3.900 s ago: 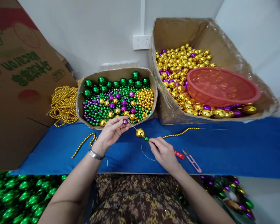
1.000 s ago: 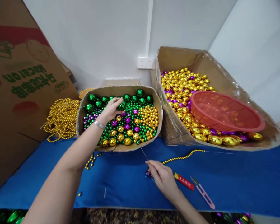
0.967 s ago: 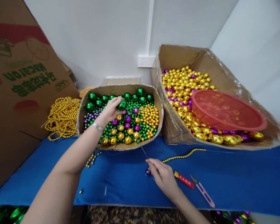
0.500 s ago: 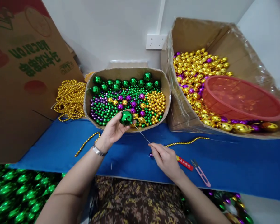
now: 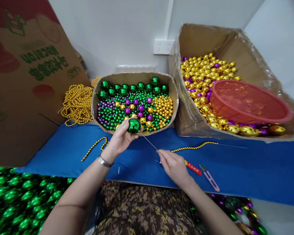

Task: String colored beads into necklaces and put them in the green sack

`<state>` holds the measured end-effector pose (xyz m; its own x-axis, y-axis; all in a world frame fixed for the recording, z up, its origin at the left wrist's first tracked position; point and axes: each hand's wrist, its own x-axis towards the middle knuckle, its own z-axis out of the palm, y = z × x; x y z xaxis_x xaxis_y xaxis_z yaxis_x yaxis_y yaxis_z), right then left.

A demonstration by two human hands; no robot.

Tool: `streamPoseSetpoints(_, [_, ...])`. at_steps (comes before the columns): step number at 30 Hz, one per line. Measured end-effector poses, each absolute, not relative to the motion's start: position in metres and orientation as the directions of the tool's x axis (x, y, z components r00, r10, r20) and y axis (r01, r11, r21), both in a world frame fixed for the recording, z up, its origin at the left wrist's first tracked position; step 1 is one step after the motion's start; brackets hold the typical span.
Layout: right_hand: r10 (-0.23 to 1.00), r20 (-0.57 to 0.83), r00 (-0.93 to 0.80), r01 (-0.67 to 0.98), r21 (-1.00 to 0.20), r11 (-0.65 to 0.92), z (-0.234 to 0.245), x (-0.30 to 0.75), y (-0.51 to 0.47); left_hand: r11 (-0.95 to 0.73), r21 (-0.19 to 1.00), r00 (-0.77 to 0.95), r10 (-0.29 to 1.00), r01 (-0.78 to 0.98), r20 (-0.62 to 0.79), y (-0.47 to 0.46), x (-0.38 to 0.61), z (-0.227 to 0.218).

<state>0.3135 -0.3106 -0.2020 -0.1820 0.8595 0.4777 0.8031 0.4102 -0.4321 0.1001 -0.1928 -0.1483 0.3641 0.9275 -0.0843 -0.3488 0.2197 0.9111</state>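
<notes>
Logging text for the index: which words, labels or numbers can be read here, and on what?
"macaron" (likely; green print, upside down): on the cardboard sheet at the left.
Larger green characters beside that word on the same sheet: not legible.
Yellow characters on the red strip lying on the blue cloth: too small to read.

My left hand (image 5: 121,139) is lifted in front of me, palm turned up and a little to the right, thumb and fingers curled shut in a cupped grip. My bare left forearm (image 5: 79,195) reaches up to it from the lower left. My right hand (image 5: 174,165) sits lower and to the right, back of the hand upward, thumb and forefinger pinched tight at the fingertips (image 5: 160,154), its forearm (image 5: 210,212) coming in from the lower right; the two hands are near each other but apart.
</notes>
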Motion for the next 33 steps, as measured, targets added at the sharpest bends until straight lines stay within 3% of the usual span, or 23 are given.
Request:
streamPoseSetpoints(6, [0.861,0.456,-0.227,0.863,-0.315,0.394,-0.21,0.312,-0.308,-0.037,0.982,0.354,0.929,-0.187,0.102,-0.214,0.107,-0.157])
streamPoseSetpoints(13, [0.887,0.43,-0.169,0.755,-0.523,0.397,-0.216,0.311,-0.308,0.196,0.932,0.447,0.894,-0.305,-0.042,-0.224,0.114,-0.169])
streamPoseSetpoints(18, [0.894,0.414,-0.171,0.77,-0.511,0.383,-0.218,0.307,-0.308,0.11,0.956,0.459,0.888,-0.27,0.027,-0.231,0.12,-0.179])
streamPoseSetpoints(26, [0.907,0.405,-0.115,0.74,-0.574,0.35,-0.21,0.313,-0.311,0.12,0.953,0.519,0.853,-0.279,0.045,-0.22,0.119,-0.168])
streamPoseSetpoints(29, [0.908,0.412,-0.077,0.742,-0.584,0.329,-0.21,0.317,-0.314,0.022,0.974,0.43,0.899,-0.223,0.078,-0.201,0.125,-0.157])
streamPoseSetpoints(33, [0.9,0.434,-0.046,0.739,-0.591,0.323,-0.209,0.32,-0.315,-0.284,0.952,0.469,0.86,0.111,0.202,-0.168,0.148,-0.152])
